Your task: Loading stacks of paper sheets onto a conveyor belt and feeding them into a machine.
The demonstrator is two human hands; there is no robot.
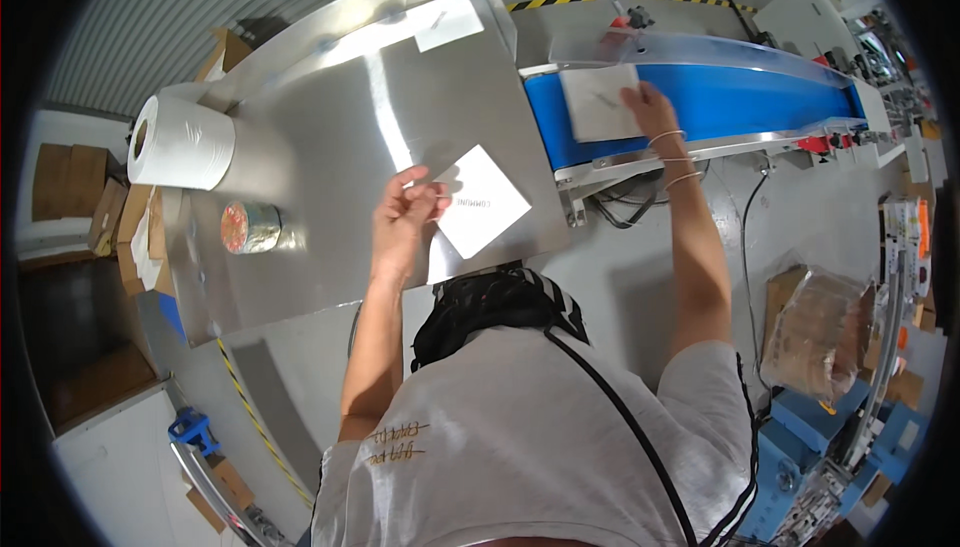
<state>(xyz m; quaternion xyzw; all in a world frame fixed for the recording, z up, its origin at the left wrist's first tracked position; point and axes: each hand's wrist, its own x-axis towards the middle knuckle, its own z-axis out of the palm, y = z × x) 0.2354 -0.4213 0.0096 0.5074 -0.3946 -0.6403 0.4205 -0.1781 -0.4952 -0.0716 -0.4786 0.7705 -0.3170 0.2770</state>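
A white square packet (pixel 600 104) lies at the near end of the blue conveyor belt (pixel 740 97). My right hand (pixel 652 110) grips it at its right edge, thumb and fingers closed there. Over the steel table my left hand (pixel 408 212) is raised, its fingertips pinched together. Whatever they hold, if anything, is too small to make out. Just right of those fingers, a white square card (pixel 482 203) with dark print lies turned cornerwise near the table's front edge.
At the left of the steel table (pixel 320 147) stand a large white roll (pixel 190 142) and a smaller roll of shiny tape (pixel 250 227). White sheets (pixel 450 23) lie at the back. A clear guard (pixel 690 50) runs along the conveyor's far side.
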